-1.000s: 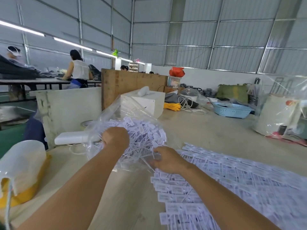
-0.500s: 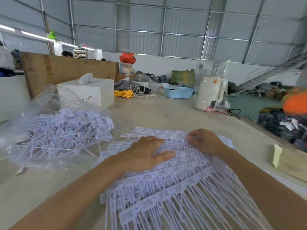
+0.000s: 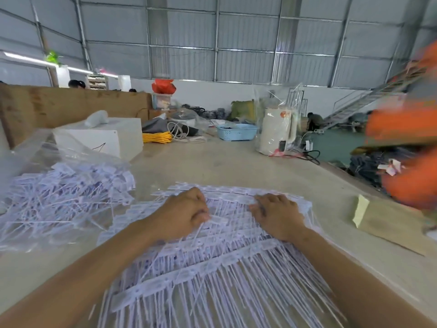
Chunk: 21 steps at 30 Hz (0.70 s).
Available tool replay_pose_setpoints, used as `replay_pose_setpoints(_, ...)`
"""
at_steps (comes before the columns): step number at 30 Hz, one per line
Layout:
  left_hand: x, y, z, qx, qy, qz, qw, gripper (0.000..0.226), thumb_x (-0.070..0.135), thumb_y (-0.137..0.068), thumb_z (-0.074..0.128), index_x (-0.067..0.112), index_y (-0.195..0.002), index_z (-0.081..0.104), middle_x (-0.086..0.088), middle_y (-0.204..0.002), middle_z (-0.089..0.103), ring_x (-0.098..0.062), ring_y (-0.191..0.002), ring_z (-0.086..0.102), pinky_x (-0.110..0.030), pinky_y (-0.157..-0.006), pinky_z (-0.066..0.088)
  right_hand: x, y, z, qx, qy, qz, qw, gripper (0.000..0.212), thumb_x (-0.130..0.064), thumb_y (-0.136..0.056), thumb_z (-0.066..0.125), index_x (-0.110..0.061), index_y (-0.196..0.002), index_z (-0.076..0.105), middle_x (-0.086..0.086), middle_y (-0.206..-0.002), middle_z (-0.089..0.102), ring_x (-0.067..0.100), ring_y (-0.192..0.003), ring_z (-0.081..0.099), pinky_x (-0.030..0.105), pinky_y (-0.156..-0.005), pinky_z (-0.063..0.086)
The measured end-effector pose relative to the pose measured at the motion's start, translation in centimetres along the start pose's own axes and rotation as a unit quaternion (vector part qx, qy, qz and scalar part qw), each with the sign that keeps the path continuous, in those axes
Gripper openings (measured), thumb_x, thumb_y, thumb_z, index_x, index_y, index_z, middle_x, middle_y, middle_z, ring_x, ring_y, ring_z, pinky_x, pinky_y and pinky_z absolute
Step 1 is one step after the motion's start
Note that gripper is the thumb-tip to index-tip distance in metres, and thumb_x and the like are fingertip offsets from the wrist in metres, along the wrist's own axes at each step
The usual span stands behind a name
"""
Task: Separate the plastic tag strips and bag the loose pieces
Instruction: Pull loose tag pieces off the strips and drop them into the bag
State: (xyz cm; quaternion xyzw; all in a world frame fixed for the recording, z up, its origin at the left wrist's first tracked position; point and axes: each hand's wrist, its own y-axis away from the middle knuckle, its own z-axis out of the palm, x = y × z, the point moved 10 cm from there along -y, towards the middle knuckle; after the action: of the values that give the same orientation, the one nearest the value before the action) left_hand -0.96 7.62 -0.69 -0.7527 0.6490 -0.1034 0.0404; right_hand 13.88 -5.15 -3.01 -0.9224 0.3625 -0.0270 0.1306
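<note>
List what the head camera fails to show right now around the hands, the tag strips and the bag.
- Left hand: fingers curl into the tag strips; what they pinch is hidden by the hand's own back.
- Right hand: fingertips buried among the strips, so the grip is unclear.
- Strips: near ends cut off by the bottom edge.
- Clear bag: left part cut off by the frame edge; its mouth cannot be made out.
- Orange mass, right: blurred beyond telling.

Orange shape (image 3: 406, 129) at right edge blurred, unidentifiable. Tag strips (image 3: 212, 268) cut off at bottom edge. Fingertips of both hands hidden among strips.
</note>
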Motion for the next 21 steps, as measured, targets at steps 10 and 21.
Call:
replay_pose_setpoints(10,4.7,-5.1,-7.2,0.139,0.150,0.014,0.979,0.015,0.033,-0.093,0.055,0.027,-0.080,0.054,0.003,-0.083,0.065,-0.020,-0.083,0.061,-0.037,-0.079,0.051,0.1,0.8,-1.9,0.072,-0.106,-0.006,0.992,0.032,-0.040,-0.097,0.040,-0.020,-0.108,0.062,0.000,-0.107,0.059,0.024,-0.103,0.053,0.034,-0.088,0.038)
replay_pose_setpoints(21,5.0,-6.7,-0.2,0.123,0.205,-0.016,0.971,0.022,0.007,-0.094,0.048,0.002,-0.076,0.059,-0.014,-0.076,0.058,-0.021,-0.070,0.047,-0.029,-0.058,0.028,-0.9,1.2,-1.9,-0.023,-0.551,-0.002,0.834,0.006,-0.007,-0.085,0.067,-0.004,-0.089,0.071,0.000,-0.059,0.057,0.003,-0.052,0.048,0.017,-0.055,0.040)
